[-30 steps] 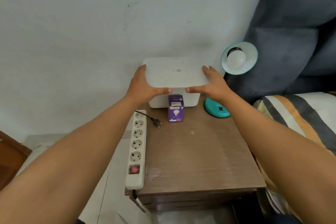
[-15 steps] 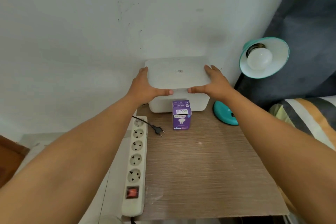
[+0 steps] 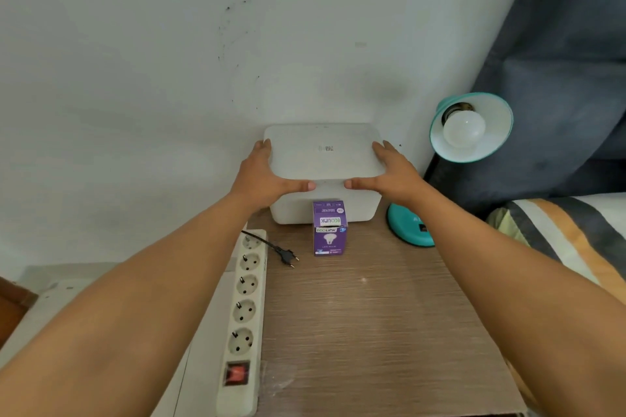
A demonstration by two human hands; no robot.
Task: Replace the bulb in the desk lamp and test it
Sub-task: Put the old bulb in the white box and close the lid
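Observation:
A teal desk lamp has its shade [image 3: 498, 132] at the right with a white bulb [image 3: 464, 129] screwed in, and its round teal base [image 3: 406, 227] stands on the wooden table [image 3: 372, 332]. A purple bulb carton [image 3: 329, 228] stands upright in front of a white lidded box [image 3: 323, 210] against the wall. My left hand [image 3: 267, 176] grips the lid's left edge and my right hand [image 3: 389, 173] grips its right edge; the white lid [image 3: 323, 152] sits on or just above the box.
A white power strip [image 3: 245, 318] with a red switch lies along the table's left edge. A loose black plug [image 3: 288, 256] on its cord lies beside it. A striped bed cover [image 3: 559, 237] and a dark curtain [image 3: 559, 61] are on the right.
The view has shifted so the lamp sits further right. Both hands stay on the lid's edges, and the lid has come down closer to the box.

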